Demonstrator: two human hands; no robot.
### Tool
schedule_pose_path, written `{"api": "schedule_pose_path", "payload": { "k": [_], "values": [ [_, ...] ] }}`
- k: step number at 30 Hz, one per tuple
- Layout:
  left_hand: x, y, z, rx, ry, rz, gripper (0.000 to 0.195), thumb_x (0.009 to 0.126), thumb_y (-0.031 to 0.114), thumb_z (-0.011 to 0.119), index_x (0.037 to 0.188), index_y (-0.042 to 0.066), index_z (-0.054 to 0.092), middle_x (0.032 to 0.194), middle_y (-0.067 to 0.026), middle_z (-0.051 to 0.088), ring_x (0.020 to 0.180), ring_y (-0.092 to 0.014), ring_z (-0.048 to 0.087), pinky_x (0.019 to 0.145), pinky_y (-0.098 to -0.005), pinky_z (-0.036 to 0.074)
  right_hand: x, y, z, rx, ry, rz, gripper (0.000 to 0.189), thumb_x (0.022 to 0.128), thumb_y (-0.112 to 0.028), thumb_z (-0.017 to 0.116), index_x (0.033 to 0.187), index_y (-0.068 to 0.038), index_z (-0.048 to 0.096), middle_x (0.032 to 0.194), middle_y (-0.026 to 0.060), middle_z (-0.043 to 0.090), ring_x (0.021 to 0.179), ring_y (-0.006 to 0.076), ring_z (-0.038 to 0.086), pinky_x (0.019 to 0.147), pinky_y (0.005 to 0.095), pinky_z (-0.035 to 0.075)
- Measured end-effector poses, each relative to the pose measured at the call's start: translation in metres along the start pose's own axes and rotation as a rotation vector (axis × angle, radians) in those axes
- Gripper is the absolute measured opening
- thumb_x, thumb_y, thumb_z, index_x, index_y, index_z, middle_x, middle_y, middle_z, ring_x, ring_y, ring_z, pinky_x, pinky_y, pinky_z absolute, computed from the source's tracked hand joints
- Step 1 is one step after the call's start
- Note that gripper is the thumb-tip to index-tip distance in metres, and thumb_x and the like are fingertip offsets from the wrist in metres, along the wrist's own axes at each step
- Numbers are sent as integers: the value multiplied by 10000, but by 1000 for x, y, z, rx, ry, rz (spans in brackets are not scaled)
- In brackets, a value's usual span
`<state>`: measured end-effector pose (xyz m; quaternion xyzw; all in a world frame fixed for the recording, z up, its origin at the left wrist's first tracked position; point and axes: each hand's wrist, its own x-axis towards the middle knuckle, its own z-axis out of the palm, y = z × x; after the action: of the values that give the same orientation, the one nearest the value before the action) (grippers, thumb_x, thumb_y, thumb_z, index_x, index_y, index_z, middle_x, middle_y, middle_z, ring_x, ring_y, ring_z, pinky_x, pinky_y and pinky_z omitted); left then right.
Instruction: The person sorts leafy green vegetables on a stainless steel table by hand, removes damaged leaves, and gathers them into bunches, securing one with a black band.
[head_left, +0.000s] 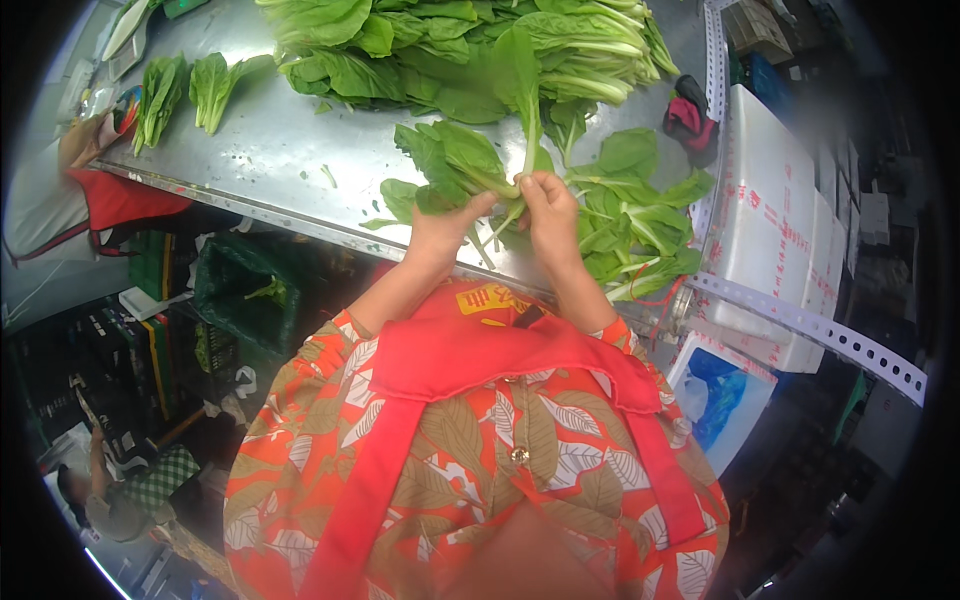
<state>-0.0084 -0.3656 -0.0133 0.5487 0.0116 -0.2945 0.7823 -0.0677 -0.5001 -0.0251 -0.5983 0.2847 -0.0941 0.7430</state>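
Both my hands meet over the near edge of a metal table (255, 176). My left hand (448, 229) grips the base of a leafy green vegetable (469, 154) whose leaves spread out to the left. In the fingers of my right hand (551, 210) is a pale stalk (531, 139) with one long upright leaf. The two stem bases touch between my fingertips. Loose leafy greens (634, 214) lie beside my right hand. Beyond my hands is a large pile of greens (450, 56), its pale stems towards the right.
Two small bunches of greens (214, 86) lie at the left, near a co-worker's hand (82, 141). A dark and red cloth (690, 124) is at the right edge. White foam boxes (772, 225) stand beside a perforated metal bar (810, 322). Below left hangs a green bag (240, 300).
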Motion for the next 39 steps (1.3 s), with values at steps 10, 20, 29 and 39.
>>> {"api": "schedule_pose_path", "payload": {
  "k": [10,20,29,39],
  "values": [
    [0,21,-10,-194,-145,-15,289,846,82,623,1115,36,527,1057,-89,607,956,-202,599,753,-334,523,-1,-6,-40,570,-85,183,120,907,-178,546,928,-60,550,753,17,565,592,108,518,546,218,432],
    [13,36,-21,-137,-448,-4,415,844,119,607,1229,21,484,1252,-128,523,1156,-210,477,982,-359,356,-5,-69,-56,-532,-313,-4,299,842,-257,620,1013,-14,651,774,31,653,617,62,561,498,212,420],
    [14,18,-23,-140,-218,-138,332,845,93,620,1151,23,513,1084,-73,566,969,-170,559,799,-296,464,-1,-37,-3,-140,-323,67,236,824,-139,648,1003,-5,575,794,63,665,573,73,573,485,194,409],
    [15,9,-18,-233,-109,-247,257,841,162,654,1038,16,577,917,-62,614,824,-138,566,693,-266,454,2,-18,0,108,-278,118,230,879,-162,581,1002,-3,470,799,123,667,621,136,628,516,209,448]
  ]
}}
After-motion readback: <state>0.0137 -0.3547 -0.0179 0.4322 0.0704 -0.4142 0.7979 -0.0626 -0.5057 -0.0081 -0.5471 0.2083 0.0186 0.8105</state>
